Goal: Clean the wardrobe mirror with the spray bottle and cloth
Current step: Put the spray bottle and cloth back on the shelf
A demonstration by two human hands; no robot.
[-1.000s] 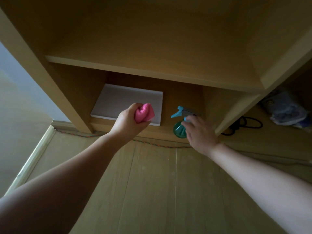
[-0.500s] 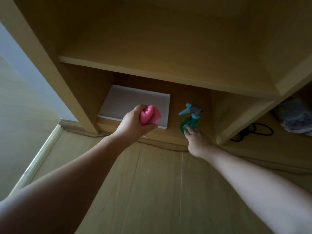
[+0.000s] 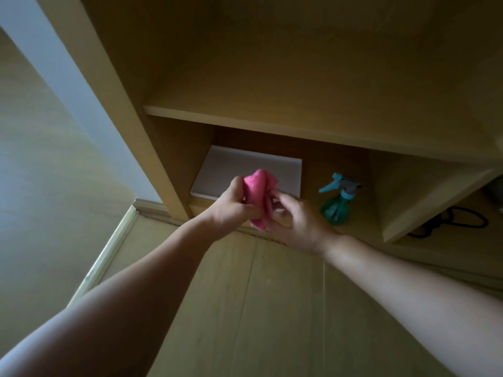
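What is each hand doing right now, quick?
Left hand: holding the pink cloth.
Right hand: fingers pinching the same cloth.

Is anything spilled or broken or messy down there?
Nothing looks spilled or broken. The spray bottle stands upright on the bottom shelf. The only untidy bit is a black cord lying in loose loops off to the right.
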